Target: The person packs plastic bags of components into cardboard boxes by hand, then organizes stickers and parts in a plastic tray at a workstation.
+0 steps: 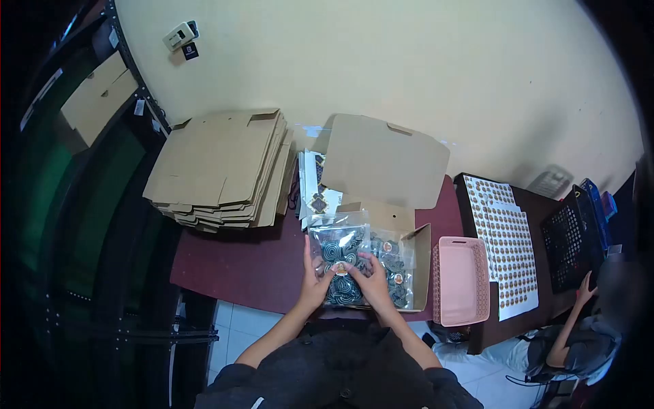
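Observation:
A clear zip bag (pixel 332 235) full of dark greenish-grey spiral coils is held upright between both my hands. My left hand (pixel 316 281) is closed around its left side, and my right hand (pixel 372 279) grips the right side. Both thumbs meet at a small round sticker (pixel 342 269) on the front of the bag. Just behind and to the right, an open cardboard box (pixel 423 266) holds similar bags (pixel 397 273) with round stickers. Its lid (pixel 385 160) stands raised toward the wall. My fingers behind the bag are hidden.
Flattened cardboard boxes (pixel 211 160) are piled on the maroon table (pixel 225 266) at left. Patterned printed packs (pixel 315 198) stand behind the bag. To the right are a pink basket (pixel 461 283), sticker sheets (pixel 509 252), a black crate (pixel 569 238) and another person (pixel 579 341).

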Motion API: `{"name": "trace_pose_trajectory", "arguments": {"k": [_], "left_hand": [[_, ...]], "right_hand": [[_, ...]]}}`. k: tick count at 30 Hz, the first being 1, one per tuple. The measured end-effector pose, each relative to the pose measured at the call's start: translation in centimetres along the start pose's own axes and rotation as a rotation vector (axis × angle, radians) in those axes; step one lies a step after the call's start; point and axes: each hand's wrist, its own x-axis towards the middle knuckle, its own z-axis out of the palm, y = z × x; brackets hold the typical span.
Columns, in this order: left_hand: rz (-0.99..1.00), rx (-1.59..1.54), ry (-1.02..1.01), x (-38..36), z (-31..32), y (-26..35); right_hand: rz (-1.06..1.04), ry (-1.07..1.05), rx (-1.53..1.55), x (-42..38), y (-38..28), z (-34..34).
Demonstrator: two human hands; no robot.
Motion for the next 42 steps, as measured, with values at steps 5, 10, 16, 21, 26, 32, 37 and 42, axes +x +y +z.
{"name": "trace_pose_trajectory", "arguments": {"k": [5,10,16,21,26,32,37,42], "left_hand": [[-0.007,0.016,-0.017,0.6,0.0,-0.4],[-0.062,-0.05,-0.018,1.5,0.5,-1.0],[-0.066,-0.121,-0.051,2.6,1.8,-1.5],[-0.049,-0.071,-0.06,3.4,2.0,-2.9],[-0.099,-0.103,-0.105,3.7,2.3,-3.1],[-0.093,-0.043,-0.049,3.6,2.7,-3.5],[-0.1,0.015,-0.152,3.4,3.2,-2.5],[-0.075,0.079,-0.206,3.3,3.5,-2.5]], "right_hand": [[-0.051,-0.052,-0.021,0.1,-0.1,-0.4],[-0.005,-0.076,0.092,1.5,0.7,-1.8],[-0.028,-0.003,-0.086,1.7,-0.1,-2.3],[-0.036,-0.014,0.053,2.4,1.3,-3.3],[-0.096,0.081,-0.139,2.3,1.7,-4.0],[0.018,0.112,0.127,2.5,0.9,-4.3],[-0.088,0.172,-0.061,2.6,0.2,-4.0],[-0.006,0.193,-0.01,2.7,-1.0,-4.2]]}}
